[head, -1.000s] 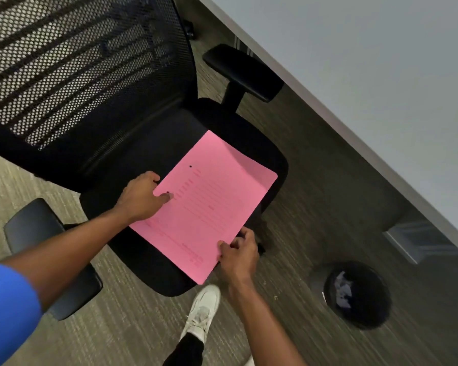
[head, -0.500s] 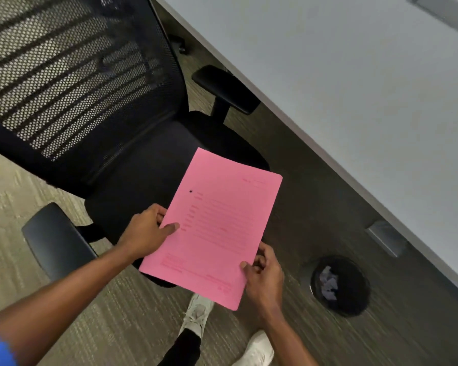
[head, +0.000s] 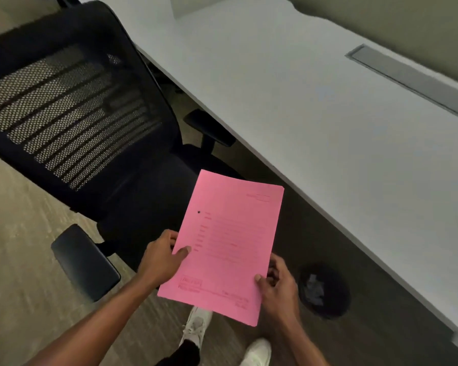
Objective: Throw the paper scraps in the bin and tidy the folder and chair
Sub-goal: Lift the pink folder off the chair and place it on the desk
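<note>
I hold a pink folder (head: 226,241) in the air in front of me, above the front edge of the chair seat. My left hand (head: 163,257) grips its left edge with the thumb on top. My right hand (head: 278,283) grips its lower right corner. The black mesh-backed office chair (head: 72,122) stands to the left, turned sideways to the desk, its seat bare. A round black bin (head: 325,291) sits on the floor under the desk edge, right of my right hand, with crumpled paper scraps (head: 313,289) inside.
A white desk (head: 315,114) runs diagonally across the right side, with a grey cable slot (head: 410,80) near its far edge. The chair's armrests (head: 85,262) stick out near my left arm. My white shoes (head: 198,326) stand on the carpet below.
Both hands lifted the pink folder off the chair seat and brought it up toward me. My head tilted up, so more of the desk shows.
</note>
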